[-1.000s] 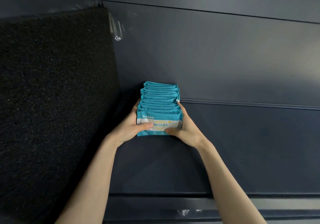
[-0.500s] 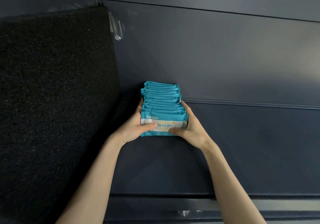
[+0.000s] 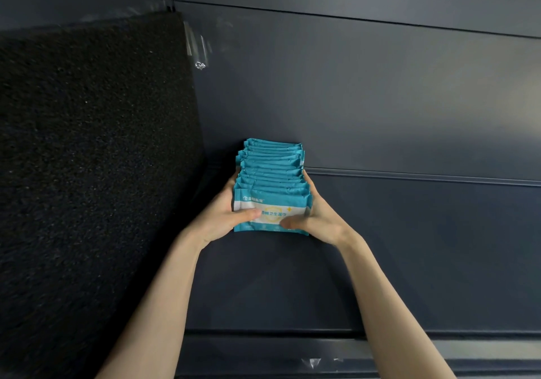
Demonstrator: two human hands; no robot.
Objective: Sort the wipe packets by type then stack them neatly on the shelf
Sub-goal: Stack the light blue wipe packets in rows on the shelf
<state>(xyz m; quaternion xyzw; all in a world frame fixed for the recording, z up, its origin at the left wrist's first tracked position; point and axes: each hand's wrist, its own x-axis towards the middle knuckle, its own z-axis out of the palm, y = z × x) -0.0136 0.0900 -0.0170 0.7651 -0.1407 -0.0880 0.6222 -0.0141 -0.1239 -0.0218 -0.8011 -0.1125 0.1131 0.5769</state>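
barely anything has shifted: the front of the row of teal wipe packets (image 3: 272, 173) has edged back a little leftward, and both hands still squeeze it. the left hand (image 3: 218, 217) cups the row's left side with its thumb across the front packet's face, and the right hand (image 3: 317, 217) mirrors it, thumb low on that face. the packets stand on edge on the dark shelf (image 3: 409, 247), reaching back to the rear panel (image 3: 351, 100), near the black foam divider (image 3: 87, 173).
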